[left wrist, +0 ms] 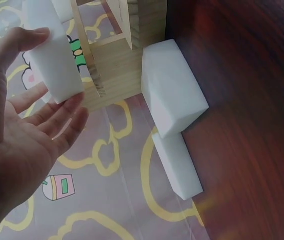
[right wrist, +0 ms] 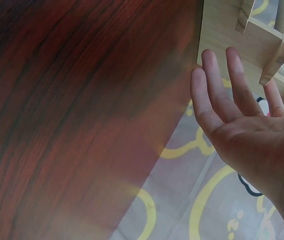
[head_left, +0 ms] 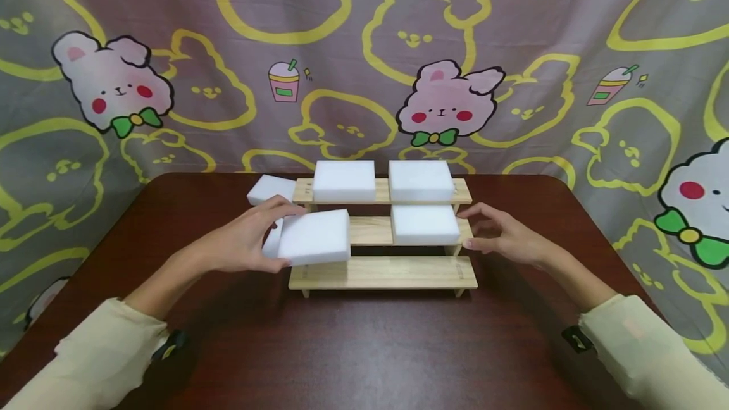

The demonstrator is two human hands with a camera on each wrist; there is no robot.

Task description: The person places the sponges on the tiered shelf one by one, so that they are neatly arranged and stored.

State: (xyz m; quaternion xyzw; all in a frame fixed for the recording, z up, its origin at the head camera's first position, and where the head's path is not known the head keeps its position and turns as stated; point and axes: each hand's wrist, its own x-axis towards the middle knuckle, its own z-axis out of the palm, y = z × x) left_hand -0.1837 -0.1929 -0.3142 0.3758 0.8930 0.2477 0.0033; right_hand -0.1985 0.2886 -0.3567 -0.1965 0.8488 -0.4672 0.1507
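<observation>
My left hand (head_left: 242,239) grips a white foam block (head_left: 316,237) by its edges, thumb on one side and fingers on the other. That block overlaps the left part of the three-tier wooden shelf (head_left: 370,274) in the head view, between the middle and bottom boards. In the left wrist view, the held block (left wrist: 56,60) lies between the thumb and fingertips. My right hand (head_left: 512,239) holds no block; its thumb and fingers are parted, right at the shelf's right end. One block (head_left: 425,224) sits on the right of the middle board.
Two blocks, left (head_left: 344,180) and right (head_left: 421,180), rest on the top board. Left of the shelf, a nearer block (left wrist: 174,90) and a farther block (left wrist: 178,167) lie on the dark red-brown table (head_left: 364,353). A patterned curtain (head_left: 342,68) hangs behind.
</observation>
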